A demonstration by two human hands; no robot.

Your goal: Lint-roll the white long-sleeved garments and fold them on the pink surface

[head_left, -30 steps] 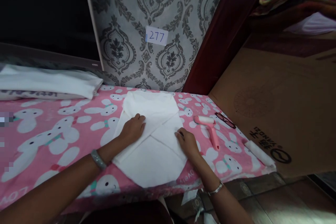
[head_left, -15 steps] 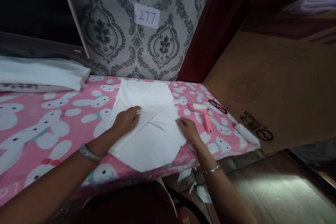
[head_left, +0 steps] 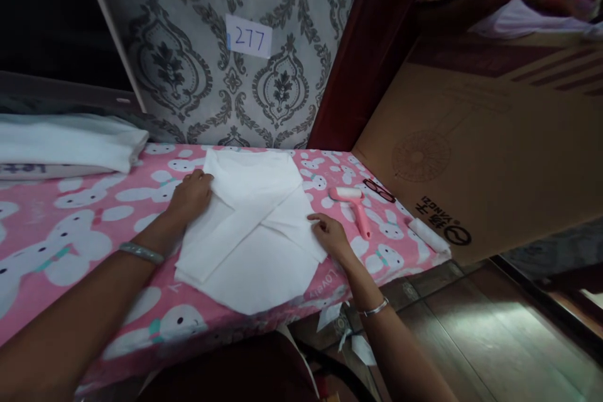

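Observation:
A white cloth garment (head_left: 254,264) lies flat on the bed-like surface, with folded panels crossing over its middle. At its upper left edge is my left hand (head_left: 191,196), its fingers bent together and closed on the cloth's border. My right hand (head_left: 330,235) rests at the right edge, index finger stretched out against the cloth and the other fingers loosely curled. No cloth shows gripped in that right hand. Just right of it lies a pink lint roller (head_left: 354,206) with a white sheet on its head.
The garment lies on a pink rabbit-print cover (head_left: 127,204). Dark-rimmed glasses (head_left: 379,190) and a white roll (head_left: 429,239) lie at the right, beside a large cardboard box (head_left: 494,138). Folded white cloth (head_left: 66,141) is at left, under a dark screen (head_left: 56,19).
My left hand has moved left and away from me, from the garment's middle to its upper left edge. My right hand stays at the right edge, its index finger now straighter. The view has shifted slightly.

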